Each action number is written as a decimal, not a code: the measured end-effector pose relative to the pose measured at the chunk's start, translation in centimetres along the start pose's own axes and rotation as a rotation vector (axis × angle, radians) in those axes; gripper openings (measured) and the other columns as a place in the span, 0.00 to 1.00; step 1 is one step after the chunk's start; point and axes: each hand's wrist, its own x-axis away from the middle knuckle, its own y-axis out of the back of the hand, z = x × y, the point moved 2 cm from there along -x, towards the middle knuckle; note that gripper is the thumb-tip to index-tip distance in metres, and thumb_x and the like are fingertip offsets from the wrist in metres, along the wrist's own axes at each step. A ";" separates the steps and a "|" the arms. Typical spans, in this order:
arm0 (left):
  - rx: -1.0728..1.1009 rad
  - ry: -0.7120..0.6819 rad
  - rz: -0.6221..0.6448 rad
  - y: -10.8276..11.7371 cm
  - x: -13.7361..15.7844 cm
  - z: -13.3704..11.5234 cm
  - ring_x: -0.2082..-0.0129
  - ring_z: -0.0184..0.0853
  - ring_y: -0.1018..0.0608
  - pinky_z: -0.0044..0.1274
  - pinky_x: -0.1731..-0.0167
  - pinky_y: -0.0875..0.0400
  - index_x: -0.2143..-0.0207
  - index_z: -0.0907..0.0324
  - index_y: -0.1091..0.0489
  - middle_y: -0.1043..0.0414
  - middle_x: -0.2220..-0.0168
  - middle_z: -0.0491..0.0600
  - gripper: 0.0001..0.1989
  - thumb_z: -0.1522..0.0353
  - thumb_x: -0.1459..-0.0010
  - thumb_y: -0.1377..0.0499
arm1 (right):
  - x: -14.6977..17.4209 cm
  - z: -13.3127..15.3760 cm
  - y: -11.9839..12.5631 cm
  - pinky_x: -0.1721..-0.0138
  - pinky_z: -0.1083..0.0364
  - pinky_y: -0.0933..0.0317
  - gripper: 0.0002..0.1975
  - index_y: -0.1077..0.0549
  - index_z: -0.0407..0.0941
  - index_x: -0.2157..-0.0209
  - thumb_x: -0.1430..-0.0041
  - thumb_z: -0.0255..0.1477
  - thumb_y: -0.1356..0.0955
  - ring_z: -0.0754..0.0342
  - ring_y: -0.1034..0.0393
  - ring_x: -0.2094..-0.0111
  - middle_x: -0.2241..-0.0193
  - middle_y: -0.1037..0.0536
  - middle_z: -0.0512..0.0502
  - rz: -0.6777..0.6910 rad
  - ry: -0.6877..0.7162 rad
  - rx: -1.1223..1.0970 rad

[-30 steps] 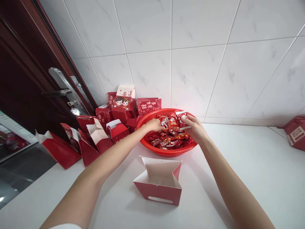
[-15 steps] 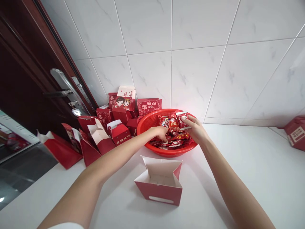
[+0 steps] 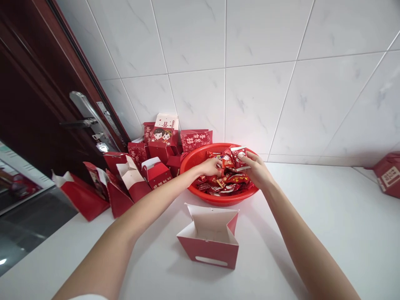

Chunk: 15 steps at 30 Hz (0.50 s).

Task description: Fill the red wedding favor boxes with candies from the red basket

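Observation:
Over the red plastic basket (image 3: 186, 171), my left hand (image 3: 211, 166) has its fingers drawn together at a small red wrapper, partly hidden by the fingers. My right hand (image 3: 256, 166) pinches red-and-white candy packets (image 3: 238, 156) at the basket's right side; how many is unclear. Beneath both hands lies a pile of wrapped candies (image 3: 229, 188) in red, gold and white. In front of the basket stands a red gift box (image 3: 208, 250), its top open and its pale inside showing.
Several red gift boxes (image 3: 156, 173) crowd the left back of the white table (image 3: 312, 216), some with raised flaps. A tiled wall (image 3: 256, 104) rises behind. At left is a dark door (image 3: 40, 83) with a metal handle. Another red box (image 3: 387, 173) sits far right.
My left hand has lifted slightly out of the candy pile, with a red wrapper at its fingertips. My right hand keeps its packets in nearly the same place.

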 end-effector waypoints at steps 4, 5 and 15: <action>0.238 0.030 -0.156 0.9 -0.4 -0.2 0.69 0.33 0.24 0.23 0.66 0.29 0.60 0.62 0.22 0.22 0.69 0.45 0.16 0.76 0.55 0.37 | 0.0 0.1 -0.1 0.69 0.55 0.31 0.19 0.20 0.46 0.65 0.56 0.43 0.21 0.55 0.28 0.71 0.70 0.21 0.51 -0.006 0.014 -0.014; 0.293 0.057 -0.185 1.1 -0.4 -0.2 0.69 0.33 0.24 0.23 0.66 0.29 0.59 0.62 0.22 0.22 0.68 0.45 0.18 0.77 0.54 0.38 | 0.0 0.2 -0.1 0.69 0.55 0.31 0.19 0.20 0.46 0.66 0.56 0.44 0.21 0.54 0.28 0.71 0.70 0.20 0.50 -0.014 0.021 -0.021; 0.271 0.142 -0.233 1.8 0.2 -0.3 0.64 0.33 0.23 0.21 0.64 0.29 0.61 0.59 0.21 0.20 0.62 0.48 0.14 0.76 0.52 0.39 | -0.4 0.0 0.4 0.65 0.52 0.30 0.19 0.21 0.46 0.67 0.57 0.43 0.21 0.51 0.26 0.67 0.69 0.20 0.49 -0.147 0.071 -0.047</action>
